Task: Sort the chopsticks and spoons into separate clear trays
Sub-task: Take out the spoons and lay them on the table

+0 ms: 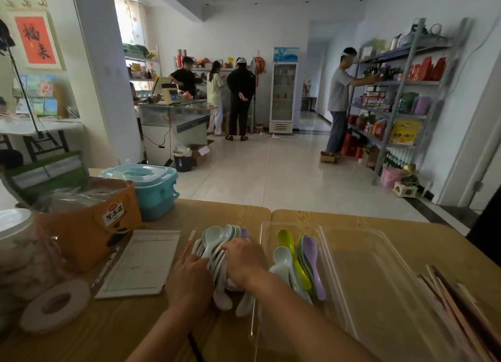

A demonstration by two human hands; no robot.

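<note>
Head view: our wooden counter ends at open tiled floor ahead, and a notepad crowds the left hand. Its grip curls round a pile of pale spoons; the right hand lies on top, grip apart, fingers spread. Just right, a clear tray holds green, purple and pale spoons beside a second clear tray. Chopsticks lie far right.
</note>
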